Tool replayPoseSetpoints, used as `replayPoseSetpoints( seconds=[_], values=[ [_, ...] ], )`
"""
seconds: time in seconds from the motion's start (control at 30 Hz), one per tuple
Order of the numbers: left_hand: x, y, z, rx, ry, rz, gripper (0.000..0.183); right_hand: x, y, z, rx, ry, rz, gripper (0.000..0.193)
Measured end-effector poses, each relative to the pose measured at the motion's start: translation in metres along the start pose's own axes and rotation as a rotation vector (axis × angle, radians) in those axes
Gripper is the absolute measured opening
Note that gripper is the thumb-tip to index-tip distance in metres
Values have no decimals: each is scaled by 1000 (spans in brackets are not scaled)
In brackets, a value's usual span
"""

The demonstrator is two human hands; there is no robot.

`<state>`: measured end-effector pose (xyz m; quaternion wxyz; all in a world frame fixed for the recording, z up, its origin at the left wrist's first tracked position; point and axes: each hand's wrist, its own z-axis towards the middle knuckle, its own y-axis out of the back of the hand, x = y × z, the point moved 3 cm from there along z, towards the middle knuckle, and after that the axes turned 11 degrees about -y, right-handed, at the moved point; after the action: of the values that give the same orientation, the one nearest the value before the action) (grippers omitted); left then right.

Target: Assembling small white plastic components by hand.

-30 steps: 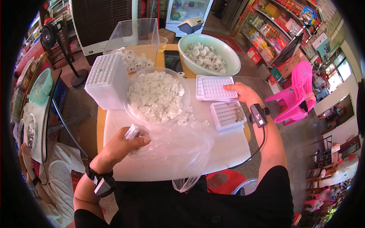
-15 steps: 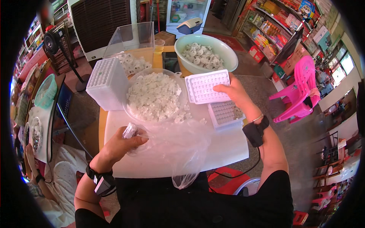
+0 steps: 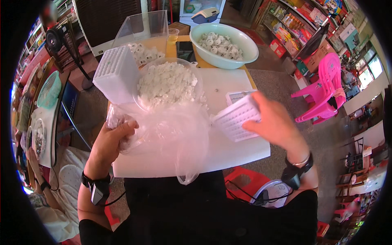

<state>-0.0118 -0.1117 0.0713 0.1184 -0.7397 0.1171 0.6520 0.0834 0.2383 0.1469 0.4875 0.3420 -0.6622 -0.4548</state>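
My left hand (image 3: 115, 136) grips the bunched edge of a thin transparent plastic bag (image 3: 173, 136), which spreads across the front of the white board (image 3: 234, 153). My right hand (image 3: 275, 120) is closed on the side of a white tray (image 3: 237, 119) with rows of small round cells, held tilted above the board. Just behind it lies another white tray (image 3: 234, 97), partly covered by the held one. Beyond the bag, a round transparent bowl (image 3: 199, 77) holds a heap of small translucent plastic pieces (image 3: 167, 83). A tall stack of white trays (image 3: 118, 73) stands to its left.
A pale green basin (image 3: 226, 62) of white pieces stands at the far right of the table, near a dark flat device (image 3: 185, 51). A transparent box (image 3: 145, 30) with similar pieces is at the back left. Pink chairs (image 3: 328, 85) stand right; another person's hand (image 3: 34, 161) shows left.
My right hand has brought its tray nearer and tilted it, off the other tray. My left hand has drawn the bag left and farther from me. The view has shifted slightly.
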Motion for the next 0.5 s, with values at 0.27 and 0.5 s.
replayPoseSetpoints(
  seconds=[0.27, 0.5],
  values=[
    [-18, -25, -17, 101, -14, 55, 34, -9, 0, -40, -289, 62, 542, 47],
    [4, -43, -27, -5, -140, -167, 37, 65, -68, -76, -273, 290, 1274, 44]
  ],
)
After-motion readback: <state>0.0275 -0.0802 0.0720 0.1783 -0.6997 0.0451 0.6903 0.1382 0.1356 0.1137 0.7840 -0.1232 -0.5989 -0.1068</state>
